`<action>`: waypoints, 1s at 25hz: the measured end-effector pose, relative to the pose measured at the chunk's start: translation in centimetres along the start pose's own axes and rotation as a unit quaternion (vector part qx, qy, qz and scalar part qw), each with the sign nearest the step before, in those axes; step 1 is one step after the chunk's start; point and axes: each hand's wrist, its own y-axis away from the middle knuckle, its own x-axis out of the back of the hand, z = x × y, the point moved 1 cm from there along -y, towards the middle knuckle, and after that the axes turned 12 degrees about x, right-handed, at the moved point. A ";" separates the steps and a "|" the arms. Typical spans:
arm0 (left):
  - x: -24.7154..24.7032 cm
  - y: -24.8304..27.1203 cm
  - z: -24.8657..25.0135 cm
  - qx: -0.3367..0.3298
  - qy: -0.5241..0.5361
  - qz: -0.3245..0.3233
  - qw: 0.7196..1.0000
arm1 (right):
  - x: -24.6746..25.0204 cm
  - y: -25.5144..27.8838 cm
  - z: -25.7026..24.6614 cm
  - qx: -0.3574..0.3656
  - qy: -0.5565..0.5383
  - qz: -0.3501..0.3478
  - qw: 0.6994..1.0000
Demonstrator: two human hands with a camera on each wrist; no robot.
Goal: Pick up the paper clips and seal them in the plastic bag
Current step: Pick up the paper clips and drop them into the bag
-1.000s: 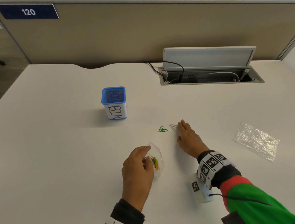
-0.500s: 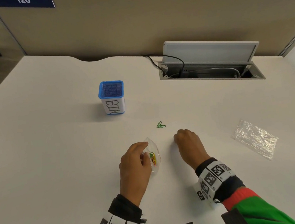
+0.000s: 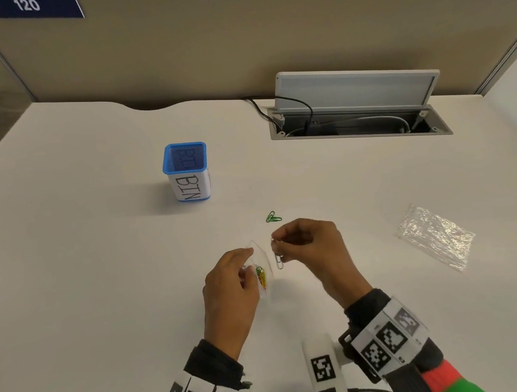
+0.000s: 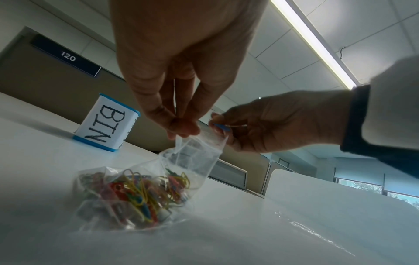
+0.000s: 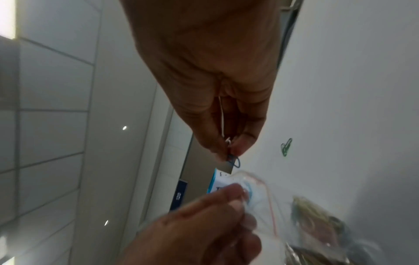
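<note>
My left hand (image 3: 229,284) pinches the rim of a small clear plastic bag (image 3: 263,268) (image 4: 181,161) that rests on the white desk with several coloured paper clips (image 4: 136,195) inside. My right hand (image 3: 305,242) hovers just right of the bag's mouth and pinches paper clips (image 3: 278,257) that dangle from its fingertips; the right wrist view shows a blue clip (image 5: 233,160) and a white one. Two green paper clips (image 3: 273,217) (image 5: 286,147) lie on the desk just beyond the hands.
A blue mesh pot labelled BIN (image 3: 187,172) stands beyond and to the left. A second, crumpled clear bag (image 3: 434,236) lies on the right. An open cable hatch (image 3: 358,118) sits at the back by the partition.
My right hand picked clips up off the desk by the green ones, drew back and lifted them to the bag's mouth. The left hand has kept holding the bag.
</note>
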 end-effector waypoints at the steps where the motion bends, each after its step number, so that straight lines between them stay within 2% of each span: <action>1: 0.0 0.0 0.1 0.001 -0.001 0.002 1.000 | -0.7 0.2 -0.4 0.014 0.015 -0.019 1.000; 5: 0.0 0.0 0.3 0.009 -0.005 0.012 1.000 | -2.4 1.1 -0.3 0.024 0.087 -0.061 0.994; 9: 0.0 -0.3 -0.2 0.022 -0.003 0.011 1.000 | -3.0 1.2 -0.5 0.070 0.123 -0.071 0.987; 13: 0.1 -0.4 -0.2 0.016 0.018 0.006 1.000 | -1.9 -0.6 -1.0 0.111 0.112 -0.004 0.987; 15: 0.2 -0.5 -0.3 0.012 0.023 0.008 1.000 | -1.3 -2.5 0.1 0.109 0.189 -0.005 0.976; 17: 0.3 -0.6 -0.4 0.008 0.018 0.011 1.000 | -1.0 -4.3 1.8 0.076 0.299 -0.067 0.949; 19: 0.4 -0.7 -0.5 0.005 0.013 0.015 1.000 | -1.3 -5.5 3.4 0.055 0.393 -0.174 0.901; 22: 0.7 -0.8 -0.8 0.002 0.008 0.019 1.000 | -1.9 -5.9 4.7 0.061 0.453 -0.290 0.841; 23: 0.8 -0.9 -0.9 -0.002 0.007 0.020 1.000 | -2.0 -5.9 5.0 0.071 0.470 -0.304 0.825; 25: 0.8 -1.0 -1.0 -0.008 0.007 0.023 1.000 | -2.0 -5.6 5.5 0.113 0.514 -0.277 0.804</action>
